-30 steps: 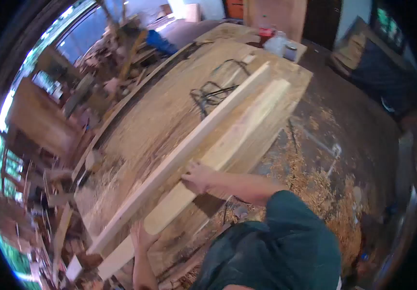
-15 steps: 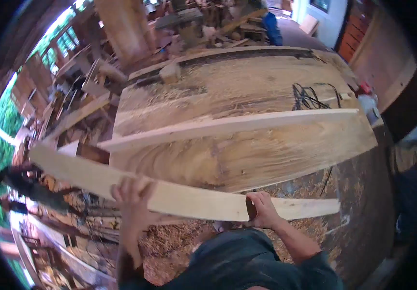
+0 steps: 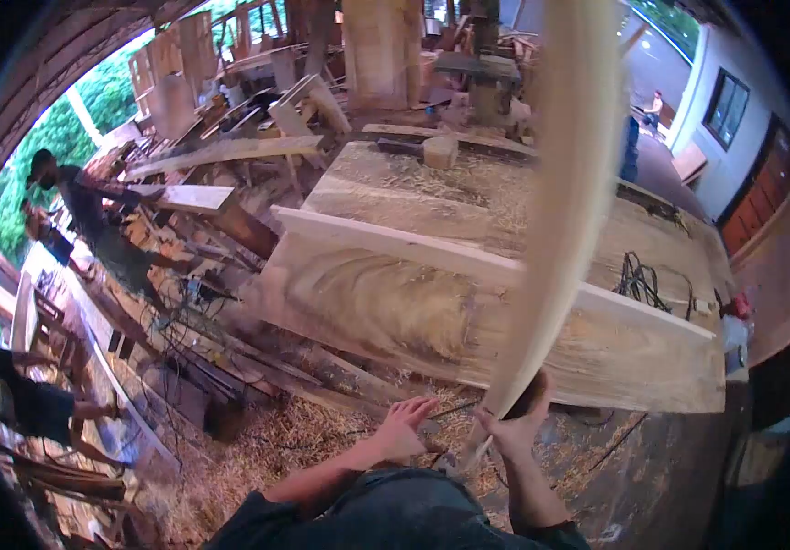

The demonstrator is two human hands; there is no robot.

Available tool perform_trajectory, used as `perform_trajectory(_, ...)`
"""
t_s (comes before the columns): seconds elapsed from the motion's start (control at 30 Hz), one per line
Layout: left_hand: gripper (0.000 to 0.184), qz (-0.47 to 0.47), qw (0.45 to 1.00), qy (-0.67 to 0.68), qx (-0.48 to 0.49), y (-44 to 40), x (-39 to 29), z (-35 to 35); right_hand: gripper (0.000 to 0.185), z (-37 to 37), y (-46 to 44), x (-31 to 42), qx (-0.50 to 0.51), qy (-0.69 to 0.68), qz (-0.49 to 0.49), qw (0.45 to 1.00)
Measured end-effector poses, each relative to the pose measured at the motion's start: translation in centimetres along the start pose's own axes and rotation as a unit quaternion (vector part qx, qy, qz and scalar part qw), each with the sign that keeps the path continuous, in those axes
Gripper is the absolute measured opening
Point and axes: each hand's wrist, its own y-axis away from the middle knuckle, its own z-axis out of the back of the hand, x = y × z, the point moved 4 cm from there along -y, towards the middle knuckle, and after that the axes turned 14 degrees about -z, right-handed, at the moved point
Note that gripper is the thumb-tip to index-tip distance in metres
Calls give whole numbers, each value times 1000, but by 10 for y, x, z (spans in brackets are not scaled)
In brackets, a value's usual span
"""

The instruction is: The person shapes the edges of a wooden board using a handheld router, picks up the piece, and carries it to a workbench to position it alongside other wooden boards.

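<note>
A long pale board point(image 3: 565, 183) stands nearly upright in front of me, its upper part blurred and running out of the top of the view. My right hand point(image 3: 519, 426) grips it near its lower end. To the left of the board, my left hand point(image 3: 404, 429) is apart from it, fingers spread and holding nothing. Beyond the board lies a wide wooden slab point(image 3: 395, 312) with a long narrow plank point(image 3: 395, 240) across it. The upright board hides part of both.
Two people point(image 3: 102, 215) point(image 3: 38, 399) are at the left among timber. A black cable point(image 3: 642, 282) and a wood block point(image 3: 440, 151) lie on the slab. Shavings point(image 3: 294, 449) cover the floor. A distant person point(image 3: 654, 110) is at the upper right.
The board has swung from lying low across my front to nearly upright. My left hand has let go of it, while my right hand still grips it. The view has turned left.
</note>
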Motion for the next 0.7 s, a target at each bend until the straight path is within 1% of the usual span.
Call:
perform_trajectory(0.03, 105, -6, 1000, 12, -7, 3, -1, -2, 118, 0, 0, 5, -16, -19, -7, 1000)
perform_trajectory(0.1, 108, -18, 999, 36, -20, 11, -5, -7, 116, 9, 0, 1, -4, -20, 33, 999)
perform_trajectory(0.17, 101, -28, 997, 34, -60, 20, -9, -9, 114, 13, 1, 10, 19, -45, 72, 996)
perform_trajectory(0.2, 98, -33, 996, 32, -79, 25, -11, -12, 101, 9, 5, 18, 3, -144, 80, 986)
perform_trajectory(0.3, 79, 67, 959, 143, -233, 45, -4, -9, 98, 6, 19, 44, 9, -213, 40, 976)
perform_trajectory(0.33, 67, 42, 961, 44, -268, 52, -5, 5, 94, 11, 22, 43, -12, -197, 2, 980)
perform_trajectory(0.43, 65, -8, 962, -102, -254, 70, 11, 29, 82, 39, 22, 16, 50, -183, -11, 982)
perform_trajectory(0.53, 54, -59, 954, -169, -239, 80, 7, 60, 69, 74, 27, -33, 20, -213, -98, 972)
perform_trajectory(0.63, 44, -78, 947, -218, -221, 72, -2, 82, 63, 86, 26, -66, -72, -289, -208, 932)
perform_trajectory(0.7, 41, -66, 946, -261, -181, 63, 6, 88, 63, 76, 20, -76, -69, -316, -257, 911)
